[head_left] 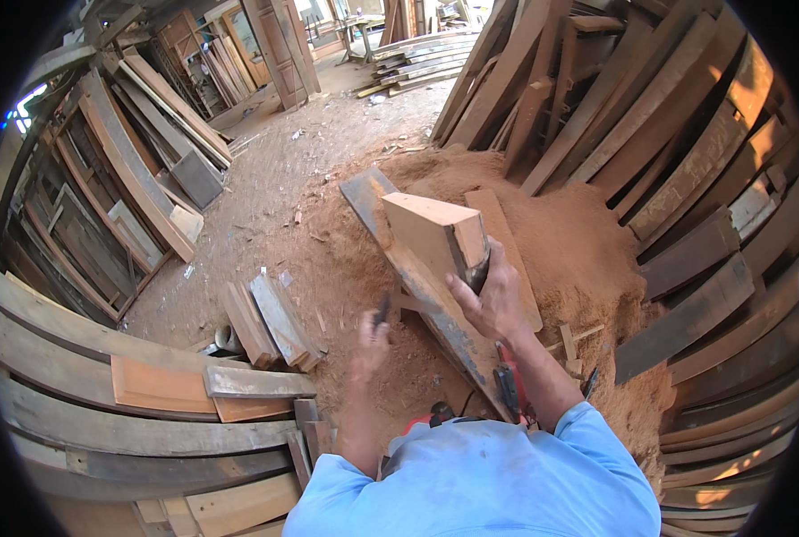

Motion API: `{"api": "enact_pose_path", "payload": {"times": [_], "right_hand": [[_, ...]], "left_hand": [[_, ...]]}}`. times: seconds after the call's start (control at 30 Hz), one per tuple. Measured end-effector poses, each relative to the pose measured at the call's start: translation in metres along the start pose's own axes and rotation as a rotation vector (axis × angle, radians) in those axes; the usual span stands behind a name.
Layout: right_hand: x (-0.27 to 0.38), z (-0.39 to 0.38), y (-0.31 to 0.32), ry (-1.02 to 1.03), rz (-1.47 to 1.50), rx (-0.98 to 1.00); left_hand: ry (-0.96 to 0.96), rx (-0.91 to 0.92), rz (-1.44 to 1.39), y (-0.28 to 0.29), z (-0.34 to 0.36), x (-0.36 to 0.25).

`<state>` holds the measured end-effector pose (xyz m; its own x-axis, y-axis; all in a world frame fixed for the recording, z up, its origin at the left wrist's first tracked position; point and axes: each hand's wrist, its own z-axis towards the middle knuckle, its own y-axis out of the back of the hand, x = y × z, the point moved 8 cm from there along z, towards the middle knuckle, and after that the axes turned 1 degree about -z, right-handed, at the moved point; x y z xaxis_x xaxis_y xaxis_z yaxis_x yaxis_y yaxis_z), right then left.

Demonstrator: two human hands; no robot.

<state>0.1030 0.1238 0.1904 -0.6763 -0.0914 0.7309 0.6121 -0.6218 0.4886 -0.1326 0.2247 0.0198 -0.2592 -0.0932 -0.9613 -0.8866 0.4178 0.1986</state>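
My right hand point(496, 295) is closed on the near end of a thick wooden block point(426, 234). The block has pale tan faces and a dark, rough end, and stands on edge over a long worn board point(417, 286). In my left hand point(372, 347), to the left of the board, is a short dark object point(382, 310) pointing up. The fingers are wrapped round it, and its kind is too small and blurred to tell. A red and black power tool point(512, 385) lies by my right forearm at the near end of the board.
Sawdust point(569, 242) is heaped right of the board, with a flat plank point(505, 237) on it. Short timber offcuts point(279, 318) lie on the ground at left. Stacked planks point(131, 438) fill the near left, and leaning boards point(632, 98) line the right side.
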Motion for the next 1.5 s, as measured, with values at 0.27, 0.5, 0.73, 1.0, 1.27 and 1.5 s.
{"api": "enact_pose_path", "payload": {"times": [0.27, 0.5, 0.73, 1.0, 1.27, 1.5], "right_hand": [[0.009, 0.011, -0.003, -0.024, 0.075, -0.018], [0.01, -0.018, -0.02, 0.016, 0.063, -0.061], [-0.001, -0.055, -0.033, 0.042, 0.022, -0.047], [0.002, -0.054, -0.036, 0.087, 0.074, -0.052], [-0.004, -0.058, -0.038, 0.102, 0.032, -0.062], [-0.003, -0.059, -0.037, 0.104, 0.038, -0.049]], "left_hand": [[-0.577, -0.608, -0.699, 0.136, -0.017, -0.064], [-0.503, -0.285, -0.441, 0.019, 0.032, -0.083], [-0.468, -0.064, -0.39, -0.055, 0.042, -0.098], [-0.43, -0.072, -0.332, -0.051, 0.031, -0.107], [-0.428, -0.119, -0.198, -0.048, 0.028, -0.107], [-0.46, -0.146, -0.117, -0.045, 0.027, -0.11]]}}
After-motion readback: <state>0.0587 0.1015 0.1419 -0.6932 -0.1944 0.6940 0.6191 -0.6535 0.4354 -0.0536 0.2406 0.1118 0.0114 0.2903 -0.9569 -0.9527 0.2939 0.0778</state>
